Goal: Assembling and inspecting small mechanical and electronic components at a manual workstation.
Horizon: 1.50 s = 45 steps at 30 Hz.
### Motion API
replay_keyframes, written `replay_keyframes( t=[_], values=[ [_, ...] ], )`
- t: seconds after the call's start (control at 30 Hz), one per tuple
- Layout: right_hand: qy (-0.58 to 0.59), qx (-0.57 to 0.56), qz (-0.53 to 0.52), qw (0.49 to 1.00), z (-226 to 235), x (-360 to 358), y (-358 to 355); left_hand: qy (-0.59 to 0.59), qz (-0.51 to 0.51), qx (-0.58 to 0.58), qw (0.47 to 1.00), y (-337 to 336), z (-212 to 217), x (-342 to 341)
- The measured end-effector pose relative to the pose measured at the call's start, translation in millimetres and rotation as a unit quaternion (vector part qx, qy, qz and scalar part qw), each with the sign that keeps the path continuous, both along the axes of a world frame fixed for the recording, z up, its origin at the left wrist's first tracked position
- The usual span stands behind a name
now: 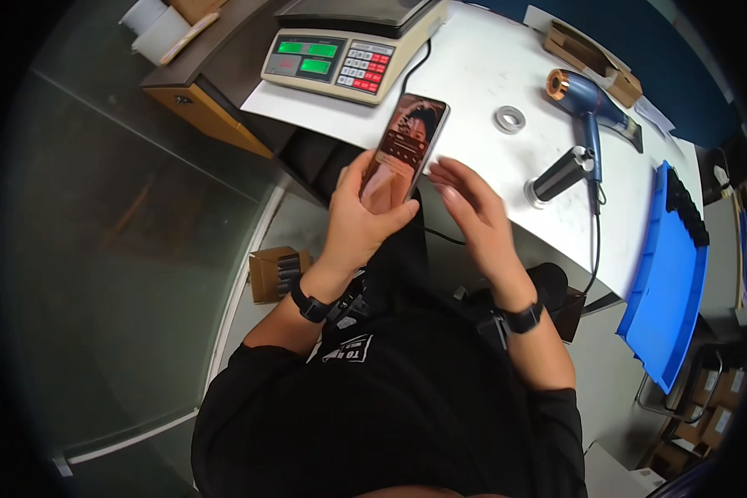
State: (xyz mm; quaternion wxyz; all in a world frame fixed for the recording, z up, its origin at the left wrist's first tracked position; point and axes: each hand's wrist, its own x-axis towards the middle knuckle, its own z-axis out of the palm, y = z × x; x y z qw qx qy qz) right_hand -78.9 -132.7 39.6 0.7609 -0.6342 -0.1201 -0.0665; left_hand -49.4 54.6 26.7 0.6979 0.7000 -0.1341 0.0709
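The phone [403, 149] near the upper centre has a glossy, glasslike front. At the top, the scale [344, 62] has a smooth, low-sheen plastic housing. The table [473, 79] is smooth, with soft reflections. At upper right, the hair dryer [583, 101] looks like satin plastic with shiny, metallic trim, and the open box [574, 51] is matt cardboard. At right, the tray [664, 278] is smooth plastic; at bottom centre, the shirt [390, 407] is matt cloth.

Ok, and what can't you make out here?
All in the head view:
Smartphone: its back faces away from the camera, and the left hand covers its bottom end.
Lettering on the phone's screen: too small to read.
Digital weighing scale: its top platform is cut off by the upper edge.
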Motion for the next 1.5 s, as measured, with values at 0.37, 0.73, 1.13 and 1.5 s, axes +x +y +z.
replay_keyframes(
  t=[0.37,0.73,1.13,1.5],
  values=[
    [0.174,0.335,0.072,0.923,-13,44,19,0.173,-0.149,-0.197,0.953,-23,11,-14],
    [0.175,0.314,0.065,0.931,-13,48,16,0.233,-0.187,-0.183,0.937,-34,14,-9],
    [0.178,0.32,0.074,0.928,-14,51,15,0.282,-0.19,-0.296,0.893,-33,6,1],
    [0.163,0.291,0.086,0.939,-16,49,17,0.322,-0.235,-0.353,0.846,-26,0,7]
  ],
)
